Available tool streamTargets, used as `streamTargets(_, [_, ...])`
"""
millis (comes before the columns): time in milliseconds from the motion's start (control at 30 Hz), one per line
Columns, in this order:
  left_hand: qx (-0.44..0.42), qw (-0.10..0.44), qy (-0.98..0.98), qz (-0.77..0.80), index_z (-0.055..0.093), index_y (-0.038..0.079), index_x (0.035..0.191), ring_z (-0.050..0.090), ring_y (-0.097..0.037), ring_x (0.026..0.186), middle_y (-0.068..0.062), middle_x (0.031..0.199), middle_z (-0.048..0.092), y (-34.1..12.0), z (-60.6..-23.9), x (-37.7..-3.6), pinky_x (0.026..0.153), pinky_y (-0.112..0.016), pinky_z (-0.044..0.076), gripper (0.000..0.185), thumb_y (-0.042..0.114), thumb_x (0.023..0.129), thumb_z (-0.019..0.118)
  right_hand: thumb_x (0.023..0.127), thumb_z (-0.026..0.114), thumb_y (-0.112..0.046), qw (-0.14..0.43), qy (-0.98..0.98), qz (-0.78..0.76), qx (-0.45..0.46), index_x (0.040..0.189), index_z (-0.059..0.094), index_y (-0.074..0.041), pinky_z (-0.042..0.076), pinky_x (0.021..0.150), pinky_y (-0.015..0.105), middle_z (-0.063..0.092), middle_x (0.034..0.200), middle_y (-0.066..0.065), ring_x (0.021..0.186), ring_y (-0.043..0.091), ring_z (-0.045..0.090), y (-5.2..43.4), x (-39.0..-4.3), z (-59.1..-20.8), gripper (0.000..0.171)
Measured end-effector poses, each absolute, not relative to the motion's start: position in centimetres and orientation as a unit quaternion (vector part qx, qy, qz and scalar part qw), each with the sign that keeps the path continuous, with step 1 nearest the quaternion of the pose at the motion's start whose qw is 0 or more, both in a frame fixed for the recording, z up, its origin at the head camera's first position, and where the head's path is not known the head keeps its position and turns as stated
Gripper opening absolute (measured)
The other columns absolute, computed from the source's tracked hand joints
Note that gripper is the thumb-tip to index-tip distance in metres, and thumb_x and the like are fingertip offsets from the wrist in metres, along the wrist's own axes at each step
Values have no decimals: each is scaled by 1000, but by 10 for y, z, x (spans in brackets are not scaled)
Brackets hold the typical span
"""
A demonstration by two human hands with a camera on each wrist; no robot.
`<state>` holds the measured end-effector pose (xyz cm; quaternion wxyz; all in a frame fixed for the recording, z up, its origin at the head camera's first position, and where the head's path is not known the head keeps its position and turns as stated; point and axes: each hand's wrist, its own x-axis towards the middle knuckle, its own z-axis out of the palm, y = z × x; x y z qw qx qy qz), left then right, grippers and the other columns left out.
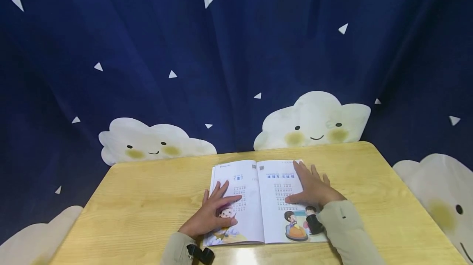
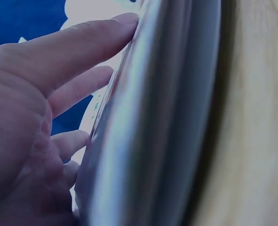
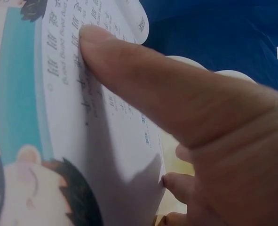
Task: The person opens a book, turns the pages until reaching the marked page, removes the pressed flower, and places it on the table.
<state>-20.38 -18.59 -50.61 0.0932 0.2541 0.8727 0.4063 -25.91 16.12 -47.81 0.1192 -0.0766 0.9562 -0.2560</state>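
An open picture book [image 1: 258, 183] lies flat on the wooden table [image 1: 148, 191], with printed text and cartoon children on both pages. My left hand [image 1: 214, 211] rests flat on the left page, fingers spread and straight. My right hand [image 1: 314, 187] presses flat on the right page. In the left wrist view the left fingers [image 2: 82, 42] lie against the book's page edges [image 2: 148, 141]. In the right wrist view the right thumb [image 3: 143, 80] presses on the printed page [image 3: 63, 117].
A dark blue curtain [image 1: 236, 51] with white clouds and triangles hangs close behind the table's far edge. A black strap [image 1: 199, 253] sits on my left wrist. Bare tabletop lies to the left and right of the book.
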Motion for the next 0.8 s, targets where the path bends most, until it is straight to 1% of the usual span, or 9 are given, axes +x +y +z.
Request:
streamTargets(100, [252, 101, 873, 406, 53, 32, 139, -12, -33, 146, -7, 162, 6, -186, -508, -201, 106, -59, -20, 61, 43, 83, 73, 57, 84, -60, 122, 957, -256, -67, 156, 14, -11, 0, 105, 72, 10, 160, 19, 142, 51, -1, 160, -256, -481, 131])
streamTargets(300, [253, 81, 876, 403, 54, 33, 138, -9, -33, 147, -7, 162, 10, -185, -509, -203, 107, -59, -19, 59, 42, 83, 74, 56, 85, -59, 115, 956, -263, -61, 155, 13, -7, -1, 105, 72, 11, 159, 20, 142, 50, 0, 161, -257, -481, 133])
streamTargets(500, [258, 91, 877, 396, 54, 31, 138, -9, -34, 146, -9, 162, 9, -182, -508, -203, 106, -60, -18, 61, 43, 82, 74, 56, 86, -59, 123, 955, -265, -55, 156, 11, -9, 0, 104, 72, 11, 159, 20, 142, 50, 1, 164, -254, -480, 134])
streamTargets(633, [259, 81, 877, 396, 53, 31, 139, -9, -34, 147, -8, 162, 9, -182, -507, -205, 107, -60, -18, 61, 44, 83, 73, 56, 86, -58, 106, 957, -262, -59, 155, 13, -9, 0, 104, 73, 14, 159, 20, 142, 51, 2, 162, -255, -476, 133])
streamTargets(800, [253, 79, 884, 385, 52, 33, 139, -8, -32, 147, -7, 162, 9, -183, -507, -205, 108, -58, -18, 63, 46, 81, 73, 57, 85, -59, 116, 959, -252, -61, 156, 11, -10, -5, 104, 73, 13, 160, 18, 142, 51, -1, 161, -258, -475, 133])
